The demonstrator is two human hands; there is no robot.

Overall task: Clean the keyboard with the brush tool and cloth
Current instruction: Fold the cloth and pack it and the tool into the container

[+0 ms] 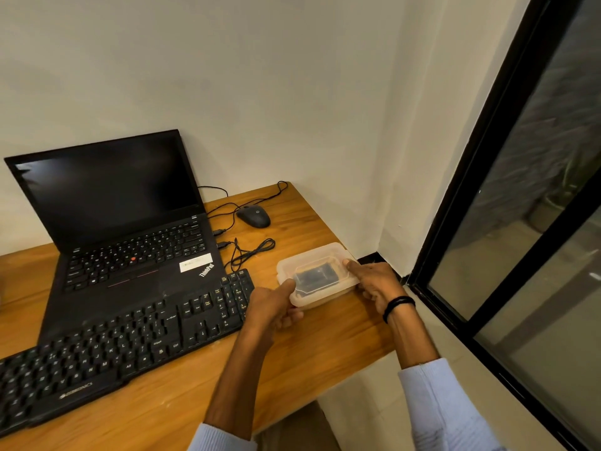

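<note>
- A wooden tabletop (182, 395) fills the lower left of the head view, set against a pale wall.
- At about 8 o'clock lies a black keyboard (107, 349), running diagonally from the lower left edge up toward the centre, flat on the tabletop.
- Just behind it, at 9 to 10 o'clock, stands an open black laptop (130, 255) with a dark screen; its front edge touches or nearly touches the keyboard.
- At about 12 o'clock from the keyboard's right end sits a black mouse (254, 216), its cable (252, 252) looping across the wood to the laptop's side.
- The left hand (274, 307) is closed around the near left corner of a cloudy plastic box (317, 275) with its lid on, thumb on top.
- The box rests near the tabletop's right edge, just right of the keyboard; something dark shows inside, too blurred to identify.
- The right hand (374, 283) clamps the box's right end, one finger pressed on the lid; a black band circles that wrist.
- At 3 o'clock, a black-framed window (487, 177).
</note>
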